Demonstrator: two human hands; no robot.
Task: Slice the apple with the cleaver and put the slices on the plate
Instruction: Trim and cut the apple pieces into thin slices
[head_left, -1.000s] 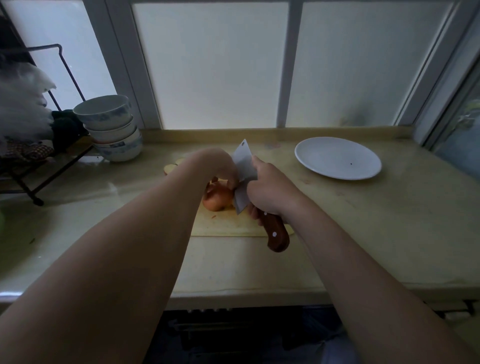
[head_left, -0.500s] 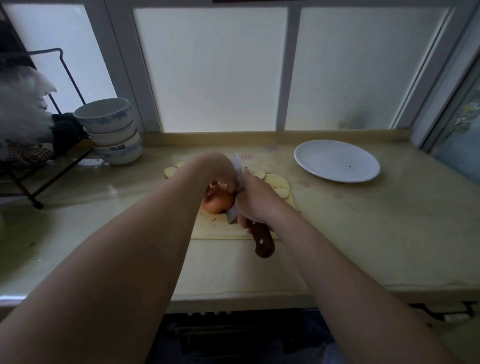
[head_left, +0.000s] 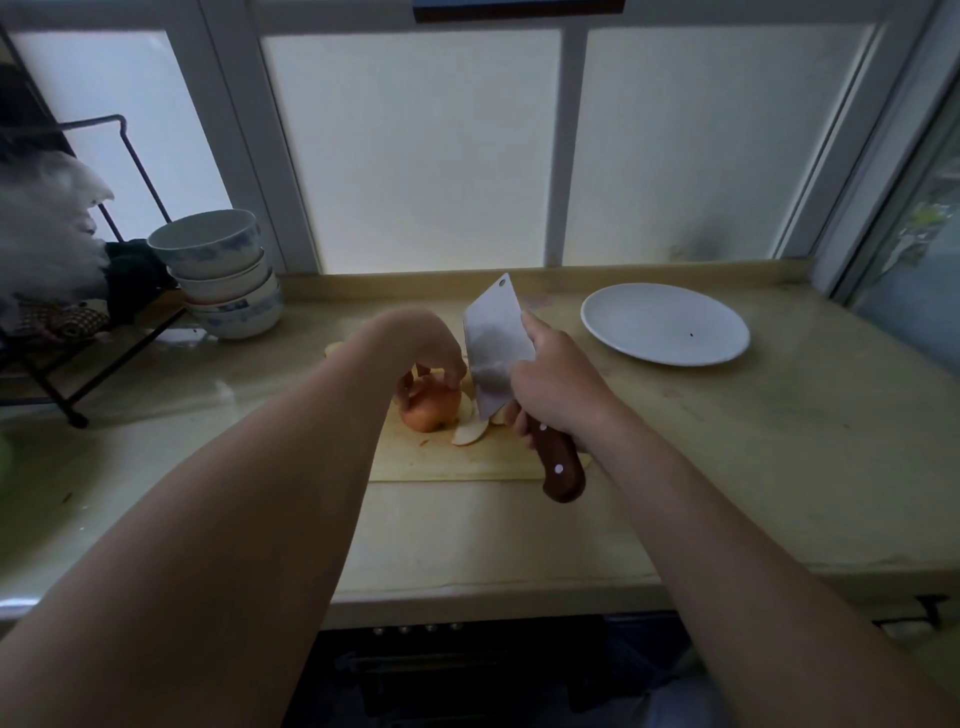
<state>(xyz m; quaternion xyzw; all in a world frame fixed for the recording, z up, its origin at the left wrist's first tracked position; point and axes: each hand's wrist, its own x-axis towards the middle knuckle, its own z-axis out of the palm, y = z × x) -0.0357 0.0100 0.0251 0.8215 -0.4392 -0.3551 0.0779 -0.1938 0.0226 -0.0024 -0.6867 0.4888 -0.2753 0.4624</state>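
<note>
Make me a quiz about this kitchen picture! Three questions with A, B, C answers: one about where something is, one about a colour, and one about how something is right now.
1. Where is the apple?
A) on the floor
B) on the cutting board
C) in a bowl

2. What colour is the handle of the cleaver?
A) blue
B) white
C) brown

3. How is the plate right now?
A) bare of food
B) heaped with food
C) upside down

Answers:
1 B: the apple sits on the board, held by the left hand.
2 C: the handle gripped by the right hand is reddish brown.
3 A: its white face shows only a tiny dark speck.
</note>
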